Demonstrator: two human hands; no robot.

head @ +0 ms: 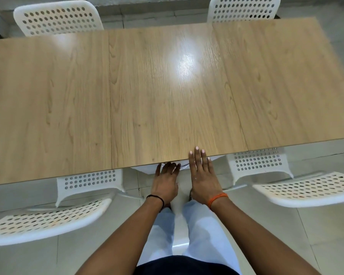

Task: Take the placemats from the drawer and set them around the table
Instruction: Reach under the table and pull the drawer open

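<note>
- Progress: no placemats are to be seen anywhere; the worktop (167, 92), a light wood-grain surface in three panels, carries none. Judged from this, the task stands at its very start, with the fetching and all the laying-out left to do.
- Drawer (145, 169): a white front shows just under the near edge of the worktop, with a glint of what may be a metal handle beside it. The placemats are presumably inside; this cannot be confirmed.
- Left hand (165, 179): reaches down and forward below the worktop's near edge, fingertips curled at the glinting part. Whether it actually grips a handle is hidden; it cannot be told. A dark band circles the wrist.
- Right hand (203, 175): flat, fingers straight and together, tips resting on the near edge of the worktop; it holds nothing. An orange thread circles the wrist.
- Surroundings: white perforated chairs (48, 221) stand on both long sides, two near and two far. The person stands between the two near chairs, both forearms extended.
</note>
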